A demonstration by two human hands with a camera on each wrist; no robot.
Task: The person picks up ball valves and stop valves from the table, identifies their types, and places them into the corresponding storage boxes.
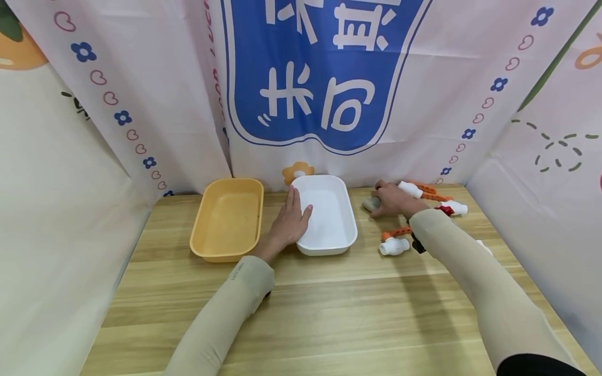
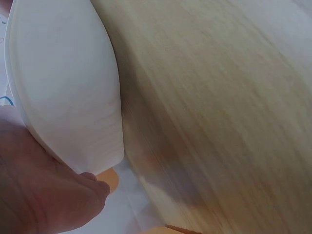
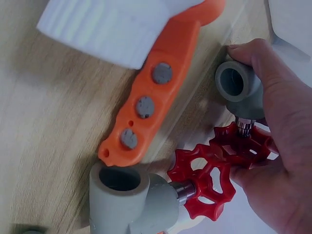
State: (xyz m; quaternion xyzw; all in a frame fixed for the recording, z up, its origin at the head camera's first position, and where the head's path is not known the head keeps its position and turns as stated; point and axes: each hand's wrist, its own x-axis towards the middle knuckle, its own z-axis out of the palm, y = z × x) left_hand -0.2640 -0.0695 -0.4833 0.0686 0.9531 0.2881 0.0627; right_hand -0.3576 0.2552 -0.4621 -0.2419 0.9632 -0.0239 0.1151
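Note:
My left hand (image 1: 290, 219) rests on the left rim of a white tray (image 1: 345, 209), its fingers straight along the edge and the thumb over the inside. In the left wrist view the fingertips lie right at the rim of this tray (image 2: 73, 87). To the right of the tray, my right hand (image 1: 394, 201) holds a grey pipe valve (image 1: 370, 203). The right wrist view shows the fingers around the valve's body (image 3: 243, 95), with its red handwheel (image 3: 239, 146) below. Close beside it stands a second grey valve (image 3: 117, 207) with a red handwheel.
A yellow tray (image 1: 226, 219) stands left of the white one. Around my right hand lie white valves with orange handles, one nearer the front (image 1: 394, 246) and others behind (image 1: 410, 189). A white fitting (image 1: 455, 208) lies farther right. A printed cloth (image 1: 188, 104) hangs behind the table.

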